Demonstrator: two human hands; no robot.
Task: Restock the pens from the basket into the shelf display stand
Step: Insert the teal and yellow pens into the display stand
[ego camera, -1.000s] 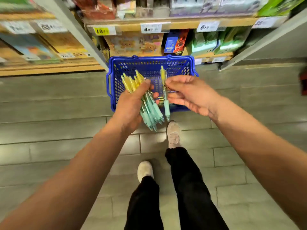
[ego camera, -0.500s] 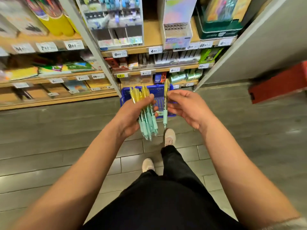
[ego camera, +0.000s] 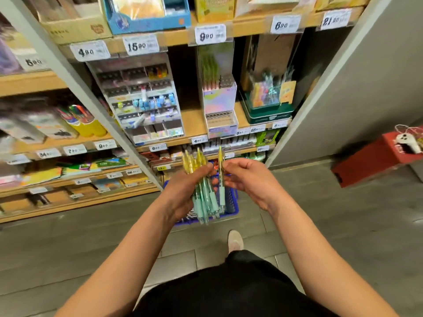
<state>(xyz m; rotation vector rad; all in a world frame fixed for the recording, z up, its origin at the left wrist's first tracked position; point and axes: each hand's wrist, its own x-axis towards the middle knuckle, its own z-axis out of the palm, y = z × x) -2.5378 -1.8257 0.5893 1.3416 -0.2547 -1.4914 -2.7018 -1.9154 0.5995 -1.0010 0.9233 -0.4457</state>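
My left hand (ego camera: 183,188) grips a bunch of pens (ego camera: 203,202) with yellow tops and mint-green grips, held upright over the blue basket (ego camera: 231,202) on the floor. My right hand (ego camera: 247,179) pinches a single pen (ego camera: 221,177) of the same kind, just right of the bunch. Most of the basket is hidden behind my hands. On the shelf above stands a pastel display stand (ego camera: 219,110) with rows of holes at its front and several pens at its back. A clear multi-tier pen display (ego camera: 146,104) stands to its left.
Wooden shelves with price tags (ego camera: 211,35) fill the wall ahead. A grey slanted upright (ego camera: 75,72) crosses the left shelves. A green tin of pens (ego camera: 266,108) sits right of the pastel stand. A red box (ego camera: 370,161) lies on the floor at the right, beside a grey panel (ego camera: 357,83).
My view has tilted up from the basket to the shelves as I rise. Both hands, still holding the pens, have come up and away from the basket.
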